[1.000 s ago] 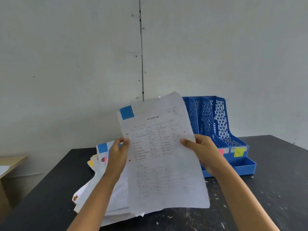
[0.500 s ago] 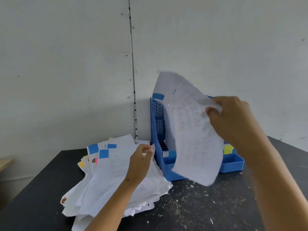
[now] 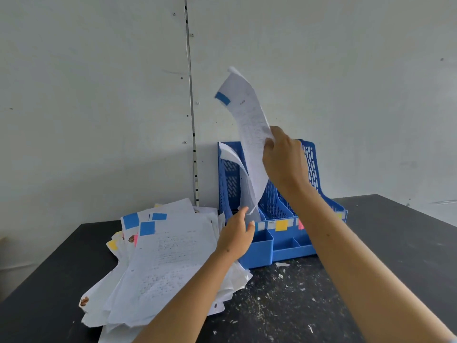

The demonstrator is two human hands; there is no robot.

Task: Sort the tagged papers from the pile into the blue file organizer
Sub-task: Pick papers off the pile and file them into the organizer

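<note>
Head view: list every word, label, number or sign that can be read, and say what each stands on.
None can be read.
White printed sheet with a blue tag, gripped by the right hand: print too blurred.
Top sheet of the white paper pile: lines too small.
Small white label on the blue plastic file organizer: mark too small.

One organizer [image 3: 257, 251] with three upright slots visible and three front tags: blue, yellow, pink. One pile [image 3: 163, 266]; one sheet [image 3: 249, 129] held aloft. My two hands: left [image 3: 236, 237], right [image 3: 284, 162]. One table [image 3: 395, 243].
</note>
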